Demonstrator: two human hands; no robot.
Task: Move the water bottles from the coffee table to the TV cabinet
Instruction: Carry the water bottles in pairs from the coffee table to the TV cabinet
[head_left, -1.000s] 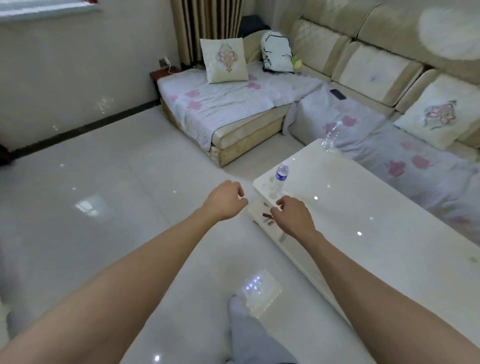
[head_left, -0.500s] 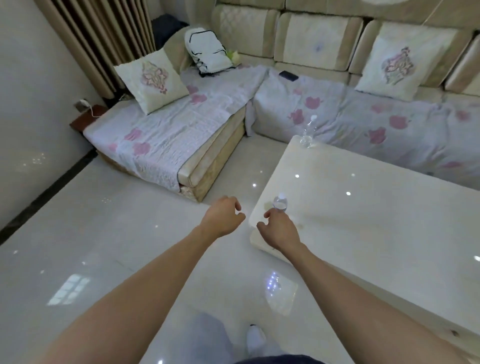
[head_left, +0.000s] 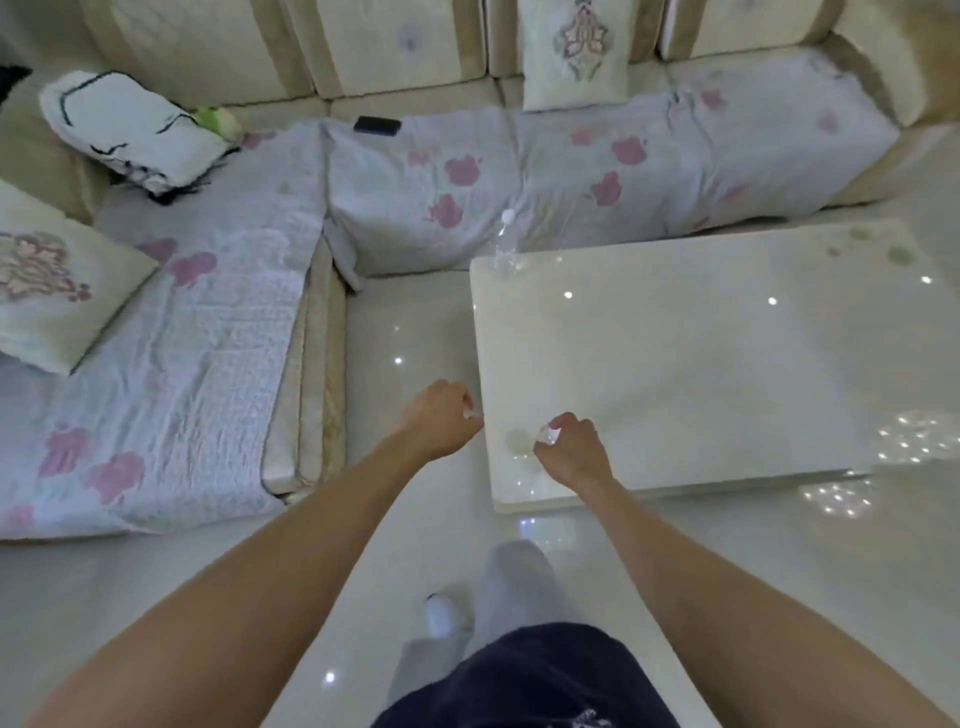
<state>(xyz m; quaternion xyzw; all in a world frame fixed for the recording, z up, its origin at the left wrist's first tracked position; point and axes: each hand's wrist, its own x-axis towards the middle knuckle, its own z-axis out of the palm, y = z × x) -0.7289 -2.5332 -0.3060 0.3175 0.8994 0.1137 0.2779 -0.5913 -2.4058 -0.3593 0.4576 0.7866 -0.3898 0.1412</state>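
Your right fingers (head_left: 558, 423) curl around the top of a small clear bottle (head_left: 546, 434) near the front left corner of the worktop (head_left: 701, 374). The bottle is mostly hidden under your right hand (head_left: 574, 452), so the grip looks closed on it, though how firmly is hard to tell from this angle. It seems to stand on the glossy white surface, just beside a faint round ring mark (head_left: 518, 440).

Your left hand (head_left: 439, 418) hangs just off the left edge of the worktop, over the floor (head_left: 405, 322). Its fingers are bunched into a loose fist, and something pale shows at the fingertips; whether that is a held thing or only a glint, you cannot tell.

A second clear bottle (head_left: 504, 244) with a white cap stands at the far left corner of the worktop, well apart from both hands and close to the sofa (head_left: 571, 171).

The sofa wraps around the far and left sides, covered in a pale sheet with pink flowers. A patterned cushion (head_left: 576, 52) leans on its back, another cushion (head_left: 47, 280) lies at the left, and a black phone (head_left: 377, 125) rests on the seat beside a white bag (head_left: 130, 130).
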